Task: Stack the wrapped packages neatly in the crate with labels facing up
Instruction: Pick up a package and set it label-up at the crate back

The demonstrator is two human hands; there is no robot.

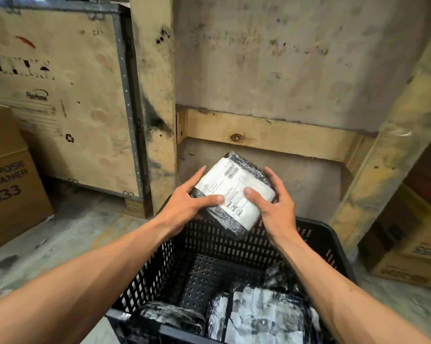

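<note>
1. The wrapped package (234, 192) is held above the far rim of the black crate (316, 234), white label up.
2. The left hand (184, 207) and right hand (276, 207) clasp its sides, thumbs on the label.
3. Other wrapped packages (259, 316) lie in the crate's near end.
4. The crate sits on a concrete floor (60, 234).

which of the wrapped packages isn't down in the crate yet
The labelled package held between the left hand and right hand above the black crate; the others lie inside it.
</note>
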